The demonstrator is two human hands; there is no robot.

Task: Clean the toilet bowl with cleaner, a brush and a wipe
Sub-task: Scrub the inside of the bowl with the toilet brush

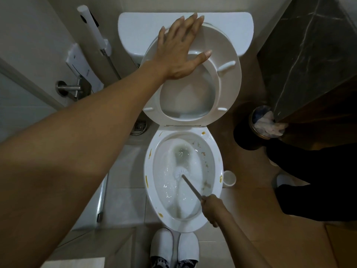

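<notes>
toilet bowl (152, 180) centre frame, water swirling inside, brown specks on inner wall, yellow-orange spots on rim. brush (180, 174) head in water near bowl middle – handle slants down-right to right hand (211, 209), fingers clenched round handle end over rim. left hand (180, 49) flat, fingers straight & spread, pressing raised seat (229, 74) back toward tank (139, 26). white cup (229, 177) on floor just right of bowl. bin (264, 122) further right w/ crumpled paper. bidet sprayer (92, 26) on wall left. white slippers (173, 246) below bowl.

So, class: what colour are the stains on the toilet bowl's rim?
Yellow-orange stains dot the white toilet bowl rim, seen in the head view.
</notes>
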